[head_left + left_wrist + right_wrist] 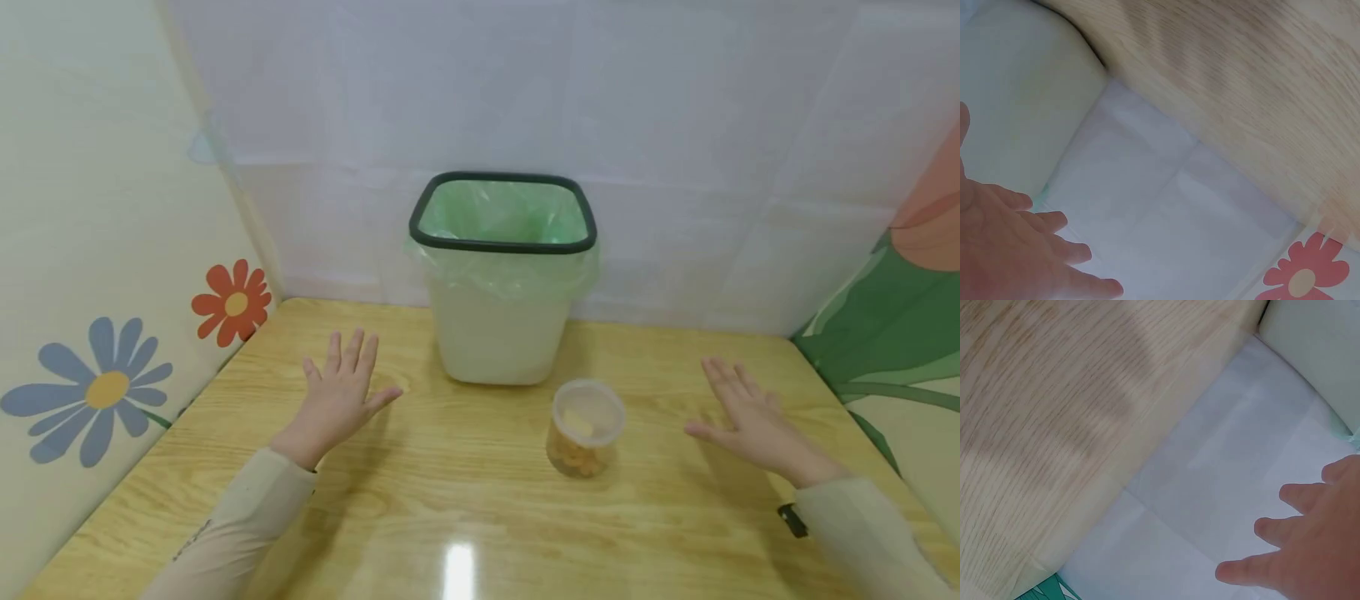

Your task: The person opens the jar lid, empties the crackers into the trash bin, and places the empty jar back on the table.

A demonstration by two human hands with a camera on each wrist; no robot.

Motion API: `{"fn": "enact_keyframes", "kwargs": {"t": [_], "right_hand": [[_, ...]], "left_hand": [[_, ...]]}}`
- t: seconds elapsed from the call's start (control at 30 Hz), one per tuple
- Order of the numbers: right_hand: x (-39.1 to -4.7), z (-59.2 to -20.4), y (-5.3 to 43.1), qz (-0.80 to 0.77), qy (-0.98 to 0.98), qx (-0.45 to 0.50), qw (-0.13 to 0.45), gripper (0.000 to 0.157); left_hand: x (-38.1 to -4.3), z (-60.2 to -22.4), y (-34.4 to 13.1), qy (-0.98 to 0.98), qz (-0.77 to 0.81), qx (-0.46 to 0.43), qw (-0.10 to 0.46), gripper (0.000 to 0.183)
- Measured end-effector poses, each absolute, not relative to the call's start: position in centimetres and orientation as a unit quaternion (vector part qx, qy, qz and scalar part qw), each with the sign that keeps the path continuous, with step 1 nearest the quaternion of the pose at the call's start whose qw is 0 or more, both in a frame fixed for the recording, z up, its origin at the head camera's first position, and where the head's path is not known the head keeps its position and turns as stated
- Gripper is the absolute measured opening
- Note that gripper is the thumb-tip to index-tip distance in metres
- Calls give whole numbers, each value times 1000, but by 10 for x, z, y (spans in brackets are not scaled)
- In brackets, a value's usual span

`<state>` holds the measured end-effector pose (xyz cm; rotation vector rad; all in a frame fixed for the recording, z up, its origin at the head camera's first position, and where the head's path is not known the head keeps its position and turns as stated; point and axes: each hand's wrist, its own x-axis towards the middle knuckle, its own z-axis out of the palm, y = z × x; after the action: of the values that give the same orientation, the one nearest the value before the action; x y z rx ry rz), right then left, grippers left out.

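Observation:
My left hand [339, 404] is held over the left part of the table with its fingers spread and nothing in it. On the right, my right hand [753, 425] is likewise empty, fingers straight and thumb out toward the middle. Between the hands, closer to the right one, a clear plastic tub [585, 429] with a translucent lid stands upright, with orange-brown pieces inside. Behind it is a white trash bin [498, 333] with a black rim [502, 247] and a green bag [502, 217] lining it. Both wrist views show outstretched fingers, with the bin's side at the edge.
The wood-grain table [420, 517] meets a white cloth backdrop [675, 167] behind the bin. A panel with a blue flower [105, 390] and a red flower [236, 303] borders the left side. Large green leaves [900, 325] are printed on the right panel.

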<state>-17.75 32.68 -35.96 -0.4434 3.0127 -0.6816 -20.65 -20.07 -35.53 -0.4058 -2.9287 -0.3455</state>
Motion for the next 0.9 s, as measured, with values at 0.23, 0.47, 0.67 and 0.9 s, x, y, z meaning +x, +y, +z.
{"fn": "enact_keyframes", "kwargs": {"t": [0.23,0.47,0.67,0.9], "right_hand": [[-175,-363,321,-222,964,-146,10,106],[-172,-364,318,-227,962,-151,8,106],[-170,-367,312,-234,959,-158,10,106],[-167,-370,302,-237,957,-168,8,107]], "left_hand": [[-206,-359,-200,-980,-124,-138,71,85],[-204,-365,-197,-978,-128,-151,70,85],[-200,-371,-194,-976,-132,-159,75,82],[-195,-371,-188,-971,-150,-175,62,82]]}}
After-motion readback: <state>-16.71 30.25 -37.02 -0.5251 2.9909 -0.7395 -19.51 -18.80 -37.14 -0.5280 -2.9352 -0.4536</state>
